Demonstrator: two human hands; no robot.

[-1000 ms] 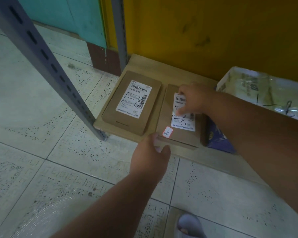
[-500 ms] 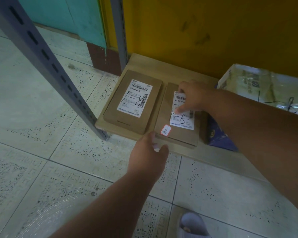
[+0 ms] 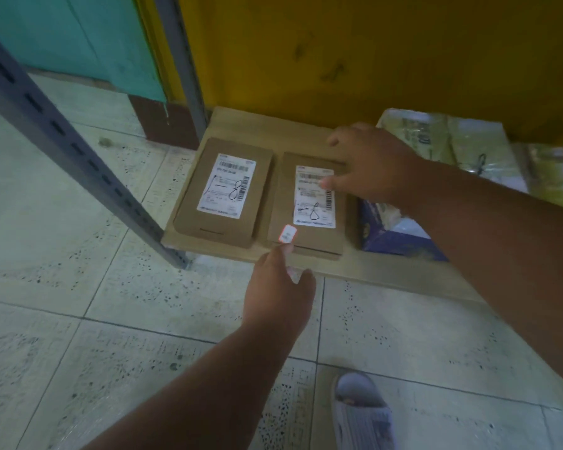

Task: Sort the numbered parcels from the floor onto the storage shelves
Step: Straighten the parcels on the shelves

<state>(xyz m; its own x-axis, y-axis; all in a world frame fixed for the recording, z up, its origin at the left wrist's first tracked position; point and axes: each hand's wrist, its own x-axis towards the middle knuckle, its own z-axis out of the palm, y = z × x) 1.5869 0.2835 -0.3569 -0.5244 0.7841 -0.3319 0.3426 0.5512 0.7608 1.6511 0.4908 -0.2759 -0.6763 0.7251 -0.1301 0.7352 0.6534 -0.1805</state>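
Two flat brown cardboard parcels lie side by side on the lowest wooden shelf (image 3: 387, 277). The left parcel (image 3: 189, 209) has a white label marked 1-8. The right parcel (image 3: 306, 235) carries a similar label and a small red-edged sticker near its front edge. My right hand (image 3: 371, 167) hovers over the right parcel's far end, fingers spread, thumb near the label. My left hand (image 3: 280, 290) is at that parcel's front edge, one fingertip touching it by the sticker; it grips nothing.
A grey slotted upright (image 3: 78, 151) slants across the left, and a second post (image 3: 179, 60) stands at the shelf's back corner. A blue box (image 3: 400, 238) and plastic-wrapped packages (image 3: 436, 141) sit right of the parcels. A yellow wall is behind. A foot in a grey sandal (image 3: 361, 407) is on the tiled floor.
My right hand has lifted off the right parcel's label and moved back and right, fingers now spread. My left hand stays at the parcel's front edge.
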